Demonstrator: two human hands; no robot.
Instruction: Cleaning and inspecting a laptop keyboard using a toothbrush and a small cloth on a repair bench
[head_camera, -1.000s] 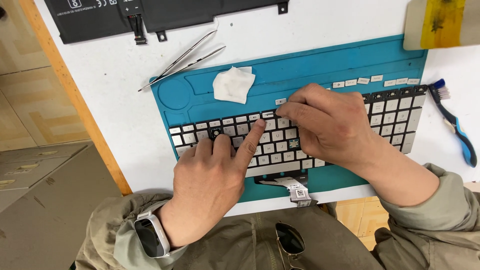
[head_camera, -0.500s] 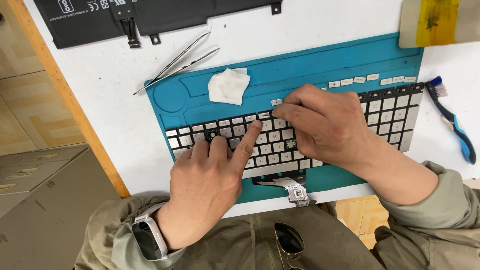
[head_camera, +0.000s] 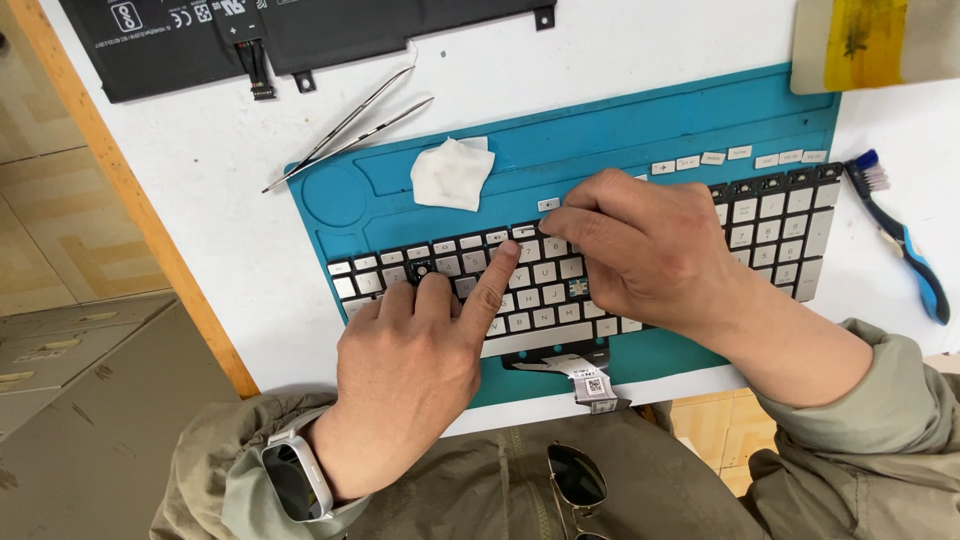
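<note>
Left hand resting on the left half of the keyboard, index finger stretched out with its tip on a key in the upper rows, other fingers curled loosely on the keys; nothing gripped. Right hand arched over the keyboard's middle, fingertips pinched together at a small key in the top row, just beside the left index tip; can't tell whether the key is lifted or seated. Keyboard: silver-grey keys, lying flat on a teal work mat, ribbon cable sticking out at the near edge. Loose keycaps in a row on the mat above the keyboard. White wipe on the mat, upper left. Tweezers on the white bench, black battery pack beyond. Blue-handled brush right of the mat. Smartwatch on left wrist.
</note>
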